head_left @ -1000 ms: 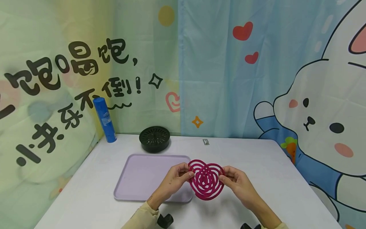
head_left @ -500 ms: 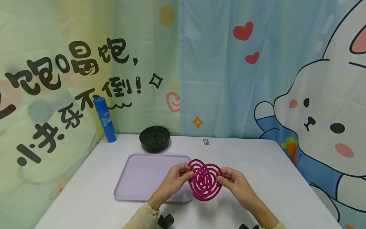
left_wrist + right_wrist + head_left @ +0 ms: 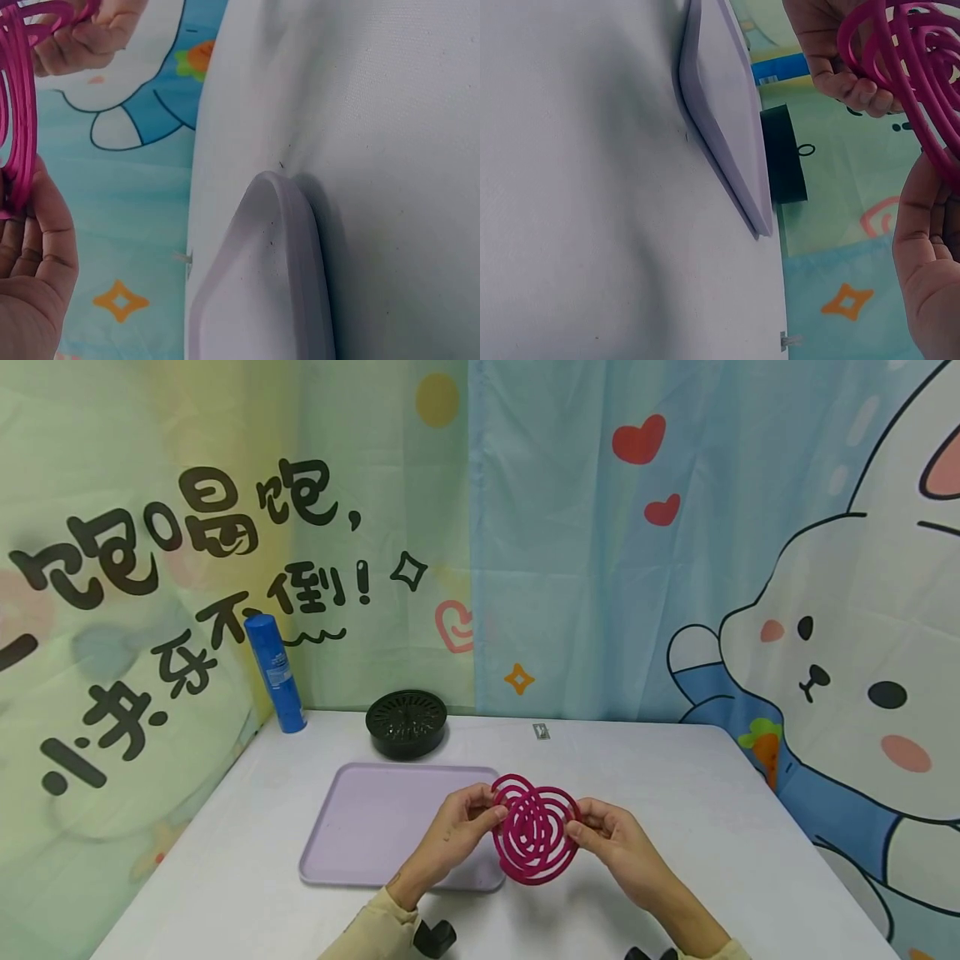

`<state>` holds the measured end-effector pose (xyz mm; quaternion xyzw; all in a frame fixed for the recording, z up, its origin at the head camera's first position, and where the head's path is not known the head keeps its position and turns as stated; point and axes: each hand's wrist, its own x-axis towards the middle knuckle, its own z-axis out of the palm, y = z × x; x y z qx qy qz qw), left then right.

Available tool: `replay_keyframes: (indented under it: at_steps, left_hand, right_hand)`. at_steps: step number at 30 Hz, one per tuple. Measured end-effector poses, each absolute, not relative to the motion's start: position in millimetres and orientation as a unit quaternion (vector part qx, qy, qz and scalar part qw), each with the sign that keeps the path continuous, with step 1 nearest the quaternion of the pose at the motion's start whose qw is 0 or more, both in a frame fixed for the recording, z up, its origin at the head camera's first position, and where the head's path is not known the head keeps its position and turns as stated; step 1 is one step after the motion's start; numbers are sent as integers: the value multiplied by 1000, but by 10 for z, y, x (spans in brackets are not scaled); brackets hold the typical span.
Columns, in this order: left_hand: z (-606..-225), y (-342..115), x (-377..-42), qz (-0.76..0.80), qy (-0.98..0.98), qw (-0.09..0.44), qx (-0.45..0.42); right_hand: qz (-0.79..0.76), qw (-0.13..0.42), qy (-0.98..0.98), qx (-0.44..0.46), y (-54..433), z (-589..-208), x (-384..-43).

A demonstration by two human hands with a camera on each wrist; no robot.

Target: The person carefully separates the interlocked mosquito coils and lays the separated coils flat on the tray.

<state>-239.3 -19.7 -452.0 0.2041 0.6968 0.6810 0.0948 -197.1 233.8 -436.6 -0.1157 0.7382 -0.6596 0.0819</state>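
Note:
A magenta knot of looped cord [image 3: 534, 839], flat and openwork with several parallel strands, is held up over the table in the head view. My left hand [image 3: 459, 831] pinches its left edge between thumb and fingers. On the opposite edge, my right hand [image 3: 622, 852] pinches the outer loops the same way. The left wrist view catches only part of the cord [image 3: 24, 97] at its left border. Seen from the right wrist, the strands [image 3: 900, 67] curve between both hands, well above the tabletop.
A pale purple tray [image 3: 367, 827] lies left of centre, its right end under my left hand and the knot. Behind it stands a round black slotted container [image 3: 407, 724]. A blue cylinder [image 3: 275, 672] stands at the back left corner; a small metallic piece [image 3: 542, 732] lies near the back edge.
My right hand has shifted slightly left, and the knot's right loops have drawn in with it. The left hand stays nearly still, keeping its pinch.

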Motion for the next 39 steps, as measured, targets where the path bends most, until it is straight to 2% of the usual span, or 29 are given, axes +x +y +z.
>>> replay_keyframes:
  at_steps: [9, 25, 39]
  left_hand:
    - [-4515, -141, -2386, 694, 676, 123, 214]
    - [-4482, -112, -2358, 685, 689, 107, 210]
    - [-4471, -37, -2344, 690, 671, 135, 236]
  right_hand:
    - [-657, 89, 737, -132, 2283, -4379, -1987]
    - [-674, 135, 710, -153, 2253, -4395, -2005]
    - [-682, 125, 705, -150, 2172, -4413, -2020]
